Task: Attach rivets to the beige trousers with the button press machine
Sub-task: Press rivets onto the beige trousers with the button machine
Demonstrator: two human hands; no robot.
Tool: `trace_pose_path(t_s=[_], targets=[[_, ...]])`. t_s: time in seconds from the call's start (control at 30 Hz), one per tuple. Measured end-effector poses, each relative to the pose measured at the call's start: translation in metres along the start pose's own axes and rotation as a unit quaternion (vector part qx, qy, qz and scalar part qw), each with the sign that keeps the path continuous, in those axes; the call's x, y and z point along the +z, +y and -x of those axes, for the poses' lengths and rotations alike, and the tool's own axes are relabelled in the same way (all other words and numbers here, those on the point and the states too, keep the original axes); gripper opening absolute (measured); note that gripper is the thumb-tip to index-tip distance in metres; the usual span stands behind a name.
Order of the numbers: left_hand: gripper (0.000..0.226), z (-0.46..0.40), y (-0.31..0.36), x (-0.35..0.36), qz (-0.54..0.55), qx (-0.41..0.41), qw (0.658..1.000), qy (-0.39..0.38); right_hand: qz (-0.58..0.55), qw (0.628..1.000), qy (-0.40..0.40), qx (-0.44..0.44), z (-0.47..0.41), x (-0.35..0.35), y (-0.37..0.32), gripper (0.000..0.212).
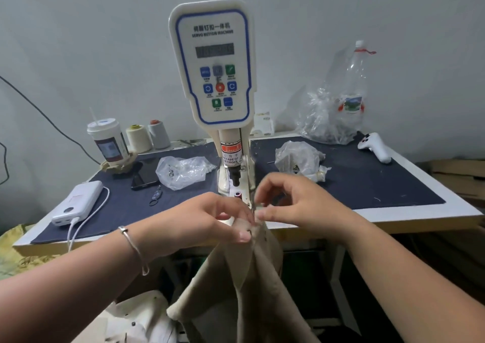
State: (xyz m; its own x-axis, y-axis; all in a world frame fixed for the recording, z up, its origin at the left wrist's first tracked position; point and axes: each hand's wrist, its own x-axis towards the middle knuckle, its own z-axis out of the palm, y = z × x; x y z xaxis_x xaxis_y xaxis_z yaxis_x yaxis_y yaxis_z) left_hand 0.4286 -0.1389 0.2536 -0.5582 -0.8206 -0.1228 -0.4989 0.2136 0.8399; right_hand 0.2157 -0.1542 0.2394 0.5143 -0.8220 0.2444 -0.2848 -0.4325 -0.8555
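Observation:
The white button press machine (pixel 212 64) stands at the middle of the table, its black punch (pixel 234 174) over a small red die (pixel 238 194). The beige trousers (pixel 236 285) hang from the table's front edge just below the die. My left hand (pixel 210 219) pinches the top of the fabric between thumb and fingers. My right hand (pixel 294 201) pinches the fabric's edge next to it, fingers curled. Whether a rivet sits between the fingertips cannot be seen.
On the dark mat (pixel 354 174) lie clear plastic bags (pixel 183 171) of small parts, a phone (pixel 145 174), a power bank (pixel 78 202) with cable, a white controller (pixel 375 147), thread cones (pixel 139 138), a cup (pixel 107 140) and a plastic bottle (pixel 351 88). More pale cloth (pixel 136 319) lies below left.

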Motion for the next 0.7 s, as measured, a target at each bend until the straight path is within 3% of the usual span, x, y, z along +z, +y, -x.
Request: trace_pose_path(t_s=[0.07, 0.2, 0.33, 0.47, 0.6, 0.67, 0.7], targets=[[0.013, 0.007, 0.001, -0.005, 0.052, 0.021, 0.998, -0.016, -0.032, 0.998, -0.038, 0.048, 0.016, -0.011, 0.019, 0.033], [0.020, 0.020, 0.004, -0.021, 0.106, 0.044, 0.993, -0.034, 0.017, 0.983, -0.121, 0.140, 0.036, 0.022, 0.059, 0.063], [0.016, 0.032, 0.004, -0.039, 0.080, 0.011, 0.996, -0.035, -0.113, 0.978, -0.081, 0.156, 0.037, 0.049, 0.074, 0.026], [0.017, 0.051, -0.008, -0.059, -0.009, -0.067, 0.998, -0.006, -0.249, 0.950, -0.039, 0.183, 0.032, 0.016, 0.066, 0.025], [0.011, 0.059, -0.023, -0.058, -0.169, -0.146, 0.974, 0.031, -0.273, 0.940, -0.068, 0.196, 0.021, -0.007, 0.045, 0.043], [0.010, 0.057, -0.022, -0.045, -0.269, -0.134, 0.952, 0.064, -0.260, 0.942, -0.086, 0.192, 0.013, -0.006, 0.031, 0.044], [0.016, 0.055, -0.019, -0.036, -0.283, -0.090, 0.950, 0.096, -0.250, 0.945, -0.094, 0.189, 0.008, -0.004, 0.024, 0.041]])
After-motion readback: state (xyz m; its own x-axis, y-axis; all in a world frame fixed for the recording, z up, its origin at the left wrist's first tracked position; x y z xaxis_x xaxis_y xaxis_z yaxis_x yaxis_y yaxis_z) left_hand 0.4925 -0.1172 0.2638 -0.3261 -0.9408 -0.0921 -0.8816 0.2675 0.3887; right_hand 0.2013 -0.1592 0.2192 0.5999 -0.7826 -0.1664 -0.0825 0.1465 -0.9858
